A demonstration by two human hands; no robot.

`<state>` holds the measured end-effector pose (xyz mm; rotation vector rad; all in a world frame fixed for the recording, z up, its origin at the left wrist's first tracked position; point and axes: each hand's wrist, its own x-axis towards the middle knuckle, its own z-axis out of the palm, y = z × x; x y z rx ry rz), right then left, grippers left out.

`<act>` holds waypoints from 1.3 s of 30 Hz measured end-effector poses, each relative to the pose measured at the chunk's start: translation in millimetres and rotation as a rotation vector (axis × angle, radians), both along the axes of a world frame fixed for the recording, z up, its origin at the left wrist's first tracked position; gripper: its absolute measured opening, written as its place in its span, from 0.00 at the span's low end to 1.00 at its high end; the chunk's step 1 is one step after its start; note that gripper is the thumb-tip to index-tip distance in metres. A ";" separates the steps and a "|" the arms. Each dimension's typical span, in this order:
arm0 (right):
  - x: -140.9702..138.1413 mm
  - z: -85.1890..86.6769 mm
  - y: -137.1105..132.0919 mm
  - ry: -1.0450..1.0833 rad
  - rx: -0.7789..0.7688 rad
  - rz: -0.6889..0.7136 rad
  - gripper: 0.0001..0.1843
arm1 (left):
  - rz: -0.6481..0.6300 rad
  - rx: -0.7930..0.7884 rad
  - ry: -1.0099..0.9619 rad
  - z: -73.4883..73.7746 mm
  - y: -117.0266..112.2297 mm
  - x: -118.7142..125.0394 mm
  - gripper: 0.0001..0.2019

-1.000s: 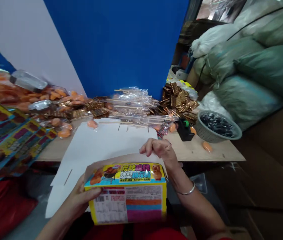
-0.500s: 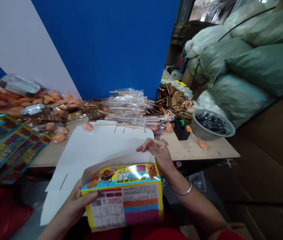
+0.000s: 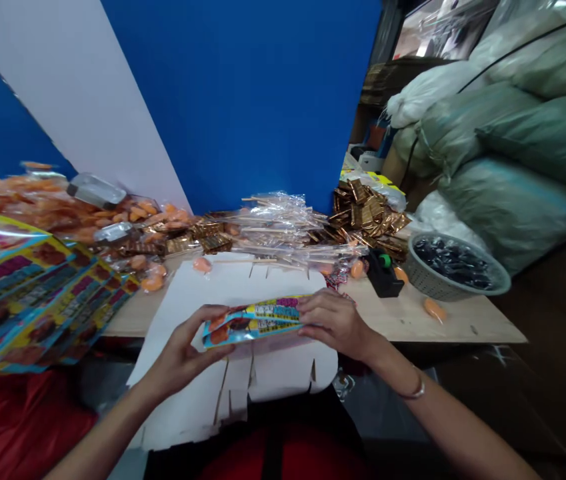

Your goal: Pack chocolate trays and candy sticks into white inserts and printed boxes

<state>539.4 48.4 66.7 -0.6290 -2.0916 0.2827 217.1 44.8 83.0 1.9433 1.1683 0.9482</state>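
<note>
A colourful printed carton (image 3: 255, 319), yellow and blue with food pictures, is held between both hands above a white die-cut cardboard sheet (image 3: 223, 393). My left hand (image 3: 187, 353) grips its left end with fingers and thumb curled round it. My right hand (image 3: 335, 321) presses on its right end, fingers closed over the edge. The carton lies nearly flat, its top face towards me. A bangle sits on my right wrist.
Flat printed cartons (image 3: 27, 293) are stacked at the left. Orange wrapped snacks (image 3: 113, 220), clear bags with sticks (image 3: 283, 223) and gold wrappers (image 3: 367, 213) lie along the back. A basket of dark items (image 3: 455, 267) and a black tape dispenser (image 3: 380, 270) stand at the right.
The carton has been lifted away from my lap and laid forward over the white sheet. Both hands moved forward with it, now at its two ends.
</note>
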 end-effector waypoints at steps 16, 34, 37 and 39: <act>-3.2 -4.1 -16.8 0.005 0.066 -0.032 0.16 | -0.268 0.414 0.403 5.0 -11.3 -6.3 0.37; -22.3 -4.7 -12.7 -0.284 0.344 -0.181 0.19 | -0.252 0.721 0.735 9.4 -16.0 -9.3 0.32; -22.8 -8.2 -13.1 -0.201 0.266 -0.192 0.17 | -0.240 0.830 0.645 -0.4 -16.9 -12.0 0.29; -24.5 -9.2 -8.4 -0.123 0.222 -0.196 0.16 | -0.230 0.750 0.534 -3.6 -13.8 -7.0 0.27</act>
